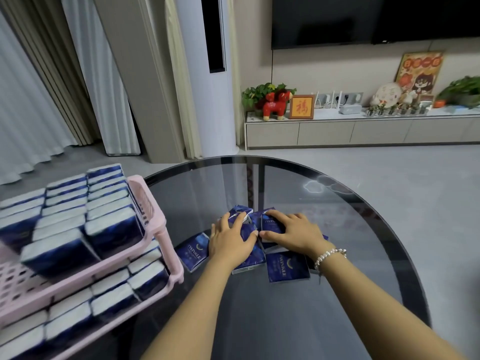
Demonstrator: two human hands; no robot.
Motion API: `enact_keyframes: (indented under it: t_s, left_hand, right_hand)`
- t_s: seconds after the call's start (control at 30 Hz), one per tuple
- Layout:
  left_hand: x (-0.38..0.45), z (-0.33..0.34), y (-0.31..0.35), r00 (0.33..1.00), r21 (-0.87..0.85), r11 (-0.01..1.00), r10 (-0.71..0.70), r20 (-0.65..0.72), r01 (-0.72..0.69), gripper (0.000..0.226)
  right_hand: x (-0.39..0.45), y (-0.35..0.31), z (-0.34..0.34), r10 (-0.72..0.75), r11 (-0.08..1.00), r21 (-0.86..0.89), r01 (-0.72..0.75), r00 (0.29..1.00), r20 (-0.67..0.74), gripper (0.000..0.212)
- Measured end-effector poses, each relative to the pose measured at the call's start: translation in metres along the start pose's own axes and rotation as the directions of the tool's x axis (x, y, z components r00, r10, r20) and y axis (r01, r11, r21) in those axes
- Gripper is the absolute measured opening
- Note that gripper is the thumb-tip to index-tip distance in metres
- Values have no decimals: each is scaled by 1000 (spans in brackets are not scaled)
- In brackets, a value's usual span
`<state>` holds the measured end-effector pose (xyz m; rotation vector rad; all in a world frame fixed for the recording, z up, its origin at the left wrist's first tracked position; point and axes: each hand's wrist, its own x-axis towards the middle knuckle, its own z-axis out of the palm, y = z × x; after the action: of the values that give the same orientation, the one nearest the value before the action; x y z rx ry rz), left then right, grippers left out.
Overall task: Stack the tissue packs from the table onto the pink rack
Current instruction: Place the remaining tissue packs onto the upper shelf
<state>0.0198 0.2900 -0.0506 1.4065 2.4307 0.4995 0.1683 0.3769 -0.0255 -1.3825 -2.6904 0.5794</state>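
Several dark blue tissue packs (287,266) lie in a loose pile on the round dark glass table (337,229). My left hand (230,240) lies flat on the left of the pile, fingers spread over the packs. My right hand (293,231), with a pearl bracelet on its wrist, covers the right of the pile, its fingers bent over a tissue pack (270,223). The two thumbs almost meet in the middle. The pink rack (155,219) stands to the left of the table, both of its visible tiers filled with rows of tissue packs (78,219).
Beyond the table is grey floor, a low TV cabinet (363,131) with ornaments and plants, a wall TV (363,19) and a tall white air conditioner (207,74). Curtains (39,87) hang at the left. The rack's corner post (166,229) stands close to the table edge.
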Motion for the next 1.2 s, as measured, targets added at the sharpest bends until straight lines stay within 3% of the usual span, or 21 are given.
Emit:
enact_keyframes:
  t_s: [0.27, 0.47, 0.63, 0.67, 0.73, 0.83, 1.0, 1.2]
  left_hand:
    - [-96, 2, 0, 998, -22, 999, 42, 54, -41, 59]
    - [-134, -11, -8, 994, 234, 966, 100, 55, -110, 57]
    - [-128, -39, -12, 985, 266, 964, 57, -163, -12, 42]
    - [-123, -43, -16, 992, 258, 966, 36, -124, -3, 43]
    - [-106, -50, -24, 996, 314, 949, 8, 93, -37, 63]
    - [-81, -56, -32, 940, 441, 882, 7, 340, -166, 77]
    - [-65, -74, -32, 934, 480, 843, 70, 350, -243, 44]
    - [-65, -82, -25, 909, 521, 796, 86, 407, -308, 52]
  right_hand:
    - [-93, -3, 12, -35, 999, -6, 35, 999, -6, 67]
    - [-130, -8, 15, -68, 997, 27, 68, 997, 22, 64]
    - [-134, -16, 19, -87, 996, 17, 88, 996, -35, 60]
    - [-134, -19, 21, -91, 996, 7, 92, 993, -76, 59]
    - [-132, -26, 24, -109, 994, -7, 109, 983, -145, 57]
    - [-129, -34, 28, -120, 993, 5, 122, 979, -165, 51]
    - [-125, -38, 30, -99, 991, 75, 111, 984, -145, 48]
    - [-127, -38, 28, -84, 986, 129, 101, 987, -135, 45]
